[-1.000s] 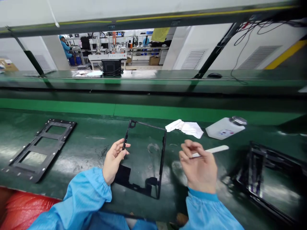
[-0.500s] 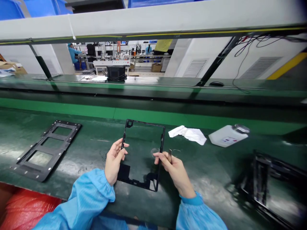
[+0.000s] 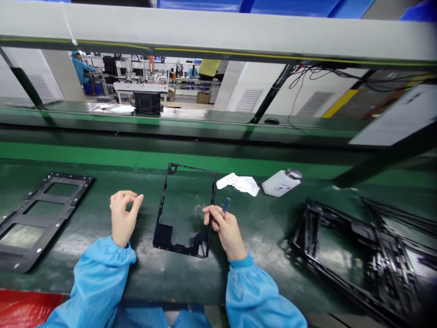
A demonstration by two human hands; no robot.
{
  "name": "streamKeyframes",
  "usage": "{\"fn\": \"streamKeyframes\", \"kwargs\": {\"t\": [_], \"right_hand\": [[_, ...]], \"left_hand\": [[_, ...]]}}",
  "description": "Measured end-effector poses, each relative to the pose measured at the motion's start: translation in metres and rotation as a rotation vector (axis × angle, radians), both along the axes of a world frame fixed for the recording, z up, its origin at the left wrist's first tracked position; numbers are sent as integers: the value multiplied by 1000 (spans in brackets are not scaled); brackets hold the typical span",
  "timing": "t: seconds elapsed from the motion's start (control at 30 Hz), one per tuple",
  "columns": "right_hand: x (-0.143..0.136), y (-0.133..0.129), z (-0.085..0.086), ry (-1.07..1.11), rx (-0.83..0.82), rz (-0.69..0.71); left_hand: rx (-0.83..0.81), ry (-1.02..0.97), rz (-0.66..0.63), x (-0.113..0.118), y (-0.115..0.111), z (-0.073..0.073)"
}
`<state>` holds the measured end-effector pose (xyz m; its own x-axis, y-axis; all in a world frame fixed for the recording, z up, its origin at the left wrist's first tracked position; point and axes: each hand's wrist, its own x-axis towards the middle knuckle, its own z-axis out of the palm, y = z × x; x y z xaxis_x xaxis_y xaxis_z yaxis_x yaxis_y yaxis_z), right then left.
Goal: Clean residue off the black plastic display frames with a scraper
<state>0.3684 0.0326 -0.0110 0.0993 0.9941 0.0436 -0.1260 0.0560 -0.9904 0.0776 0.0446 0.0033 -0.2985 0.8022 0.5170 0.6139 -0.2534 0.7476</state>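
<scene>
A thin rectangular black frame (image 3: 213,189) with a wide-open middle stands before me on the green bench. My right hand (image 3: 227,228) is closed at its right edge. Between those same fingers sits a slim metal tool that looks like tweezers (image 3: 226,205), its end poking up past the knuckles. A small clear round piece (image 3: 199,209) shows near the right fingertips; what it is, I cannot make out. To the left of the frame and apart from it, my left hand (image 3: 124,216) is raised, thumb and forefinger brought together at the tips. Anything between them is too small to see.
A larger black plate with three windows (image 3: 51,209) lies at left. White crumpled cloth (image 3: 244,184) and a white bottle with metal cap (image 3: 282,183) are behind my right hand. Several black frames (image 3: 344,250) are piled at right. A shelf beam (image 3: 205,32) crosses above.
My left hand has let go of the frame's left edge and moved away to the left. My right hand stays at the right edge. The view has swung rightward.
</scene>
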Motion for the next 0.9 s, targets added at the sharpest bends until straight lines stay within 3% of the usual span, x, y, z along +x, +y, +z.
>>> {"fn": "streamKeyframes", "kwargs": {"t": [0.1, 0.23, 0.47, 0.63, 0.9], "right_hand": [[0, 0, 1, 3, 7, 5], [0, -1, 2, -4, 2, 17], [-3, -3, 3, -46, -28, 51], [-4, -4, 3, -29, -55, 84], [-5, -3, 4, -3, -61, 111]], "left_hand": [[16, 144, -1, 2, 0, 0], [-84, 191, -216, 11, -2, -3], [-414, -169, -630, 27, -8, -5], [-490, -425, -622, 27, -8, -4], [-548, -501, -593, 26, -6, -3]]}}
